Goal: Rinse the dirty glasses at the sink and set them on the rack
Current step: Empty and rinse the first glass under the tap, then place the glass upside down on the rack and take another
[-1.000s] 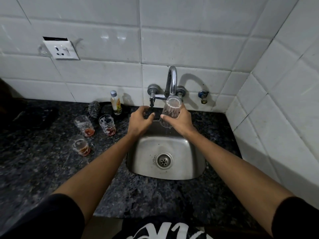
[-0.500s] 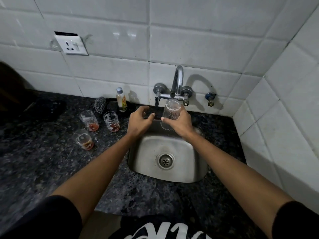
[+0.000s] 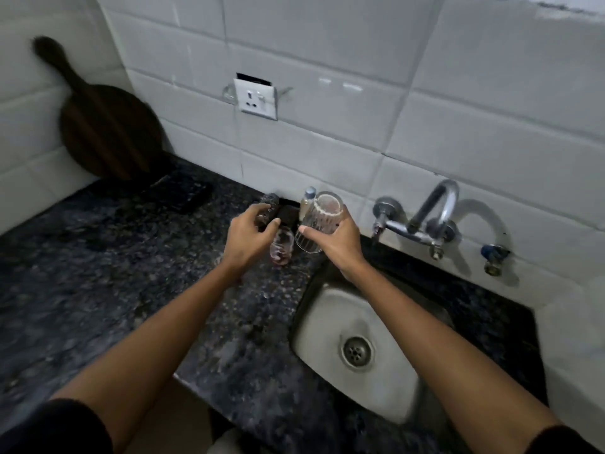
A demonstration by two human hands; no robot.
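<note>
Left, perhaps 1 scrubber (image 3: 269,204) behind dirty glass (image 3: 281,246).

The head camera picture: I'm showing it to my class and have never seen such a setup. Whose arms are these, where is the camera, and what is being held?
The camera sits on a person's head, looking down at their own bare arms. There is no machine. The right hand holds a ribbed glass left of the sink, away from the tap. The left hand reaches over another glass on the dark stone counter; whether its fingers grip it is unclear. A small bottle stands behind, and a wooden board leans on the tiled wall.
</note>
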